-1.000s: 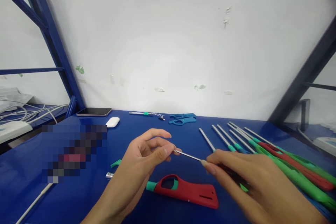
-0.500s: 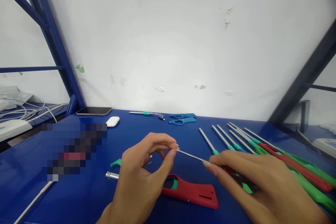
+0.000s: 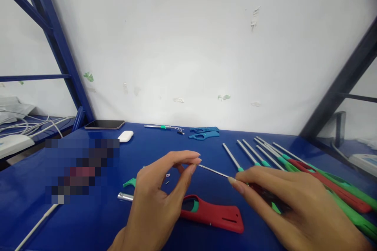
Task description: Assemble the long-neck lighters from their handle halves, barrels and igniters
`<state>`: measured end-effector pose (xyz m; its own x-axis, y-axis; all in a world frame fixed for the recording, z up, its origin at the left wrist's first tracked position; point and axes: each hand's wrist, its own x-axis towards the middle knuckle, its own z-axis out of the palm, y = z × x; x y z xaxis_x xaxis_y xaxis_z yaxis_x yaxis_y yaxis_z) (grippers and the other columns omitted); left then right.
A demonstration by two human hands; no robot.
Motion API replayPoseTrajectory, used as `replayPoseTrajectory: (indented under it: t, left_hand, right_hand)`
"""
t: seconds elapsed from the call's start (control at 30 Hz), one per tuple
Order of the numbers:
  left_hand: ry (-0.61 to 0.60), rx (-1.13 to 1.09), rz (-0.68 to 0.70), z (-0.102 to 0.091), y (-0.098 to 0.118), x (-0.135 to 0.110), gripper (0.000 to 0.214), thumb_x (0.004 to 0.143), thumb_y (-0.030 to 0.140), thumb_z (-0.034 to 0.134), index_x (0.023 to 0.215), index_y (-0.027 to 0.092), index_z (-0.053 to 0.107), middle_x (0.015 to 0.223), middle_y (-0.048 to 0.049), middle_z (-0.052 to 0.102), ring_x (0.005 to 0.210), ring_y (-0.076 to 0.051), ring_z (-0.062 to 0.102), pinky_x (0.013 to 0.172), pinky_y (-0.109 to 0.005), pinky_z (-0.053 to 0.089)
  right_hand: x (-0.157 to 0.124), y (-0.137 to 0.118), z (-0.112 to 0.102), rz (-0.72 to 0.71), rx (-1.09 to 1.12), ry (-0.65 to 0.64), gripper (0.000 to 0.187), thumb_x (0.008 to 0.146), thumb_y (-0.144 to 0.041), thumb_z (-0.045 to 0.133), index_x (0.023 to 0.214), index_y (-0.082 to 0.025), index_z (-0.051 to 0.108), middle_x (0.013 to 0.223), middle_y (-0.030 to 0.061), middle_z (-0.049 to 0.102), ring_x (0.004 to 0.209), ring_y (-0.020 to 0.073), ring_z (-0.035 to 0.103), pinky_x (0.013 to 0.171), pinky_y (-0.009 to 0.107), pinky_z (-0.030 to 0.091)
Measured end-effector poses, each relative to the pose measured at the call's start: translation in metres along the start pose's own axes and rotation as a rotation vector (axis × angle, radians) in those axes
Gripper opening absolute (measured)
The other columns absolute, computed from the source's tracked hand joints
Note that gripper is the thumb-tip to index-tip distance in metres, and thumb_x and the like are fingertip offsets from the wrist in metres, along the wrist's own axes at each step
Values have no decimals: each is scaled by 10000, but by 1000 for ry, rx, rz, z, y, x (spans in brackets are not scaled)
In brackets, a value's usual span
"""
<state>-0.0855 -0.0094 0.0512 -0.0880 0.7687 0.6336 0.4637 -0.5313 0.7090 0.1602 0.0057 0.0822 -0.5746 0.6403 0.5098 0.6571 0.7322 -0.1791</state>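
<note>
Setting: a blue table [image 3: 88, 219] is seen from above and behind the hands, with a white wall [image 3: 188, 47] close behind it and blue frame bars at both sides.

Left hand: the left hand [image 3: 159, 200] is raised just above the table, palm turned inward. Its thumb and forefinger are closed to a pinch on the near tip of a thin metal rod [image 3: 213, 171]; the other fingers are loosely curled.

Right hand: the right hand [image 3: 291, 204] is closed over the rod's other end, forefinger laid along it. A dark part and a bit of green are partly hidden under the fingers.

Rod: it is held in the air between the two hands, nearly level, above the table's middle.

Below the hands: a red lighter shell [image 3: 218, 216] with a teal collar is lying flat on the table, just under the rod.

Left of it: a small green piece [image 3: 129, 182] and a short silver tube [image 3: 125, 196] are lying near the left wrist.

Right side: a row of long-nosed lighters [image 3: 332, 188], green and red, is laid out side by side, metal noses pointing to the wall.

Far edge: two blue shell halves [image 3: 204, 133], a thin wired rod [image 3: 165, 127], a white earbud case [image 3: 125, 136] and a phone [image 3: 104, 124] are set near the wall.

Lower left: a white cable [image 3: 35, 227] is lying across the corner, beside a pixelated patch.
</note>
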Motion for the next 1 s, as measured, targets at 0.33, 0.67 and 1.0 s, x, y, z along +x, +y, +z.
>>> replayPoseTrajectory:
  t: [0.33, 0.67, 1.0]
  left_hand:
    - [-8, -13, -26, 0, -1, 2, 172, 971, 287, 764, 1116, 373, 799, 1011, 23, 820, 901, -220, 769, 869, -351, 588]
    - [25, -26, 122, 0, -1, 3, 328, 907, 191, 840, 1169, 380, 785, 983, 52, 818, 858, -175, 771, 827, -282, 615]
    - [-73, 194, 351, 0, -11, -3, 537, 975, 57, 708, 1401, 380, 663, 988, 51, 790, 842, -130, 741, 839, -222, 571]
  right_hand:
    - [0, -1, -1, -23, -34, 32, 215, 1073, -349, 557, 1005, -285, 750, 869, -6, 801, 664, 165, 764, 510, 235, 530]
    - [0, -6, -3, 37, 28, 17, 291, 1089, -379, 533, 948, -290, 772, 784, -11, 754, 603, 139, 702, 555, 240, 540]
    - [-2, -4, -3, -5, -78, 13, 325, 1115, -380, 477, 985, -312, 767, 770, -20, 694, 567, 131, 662, 549, 251, 524]
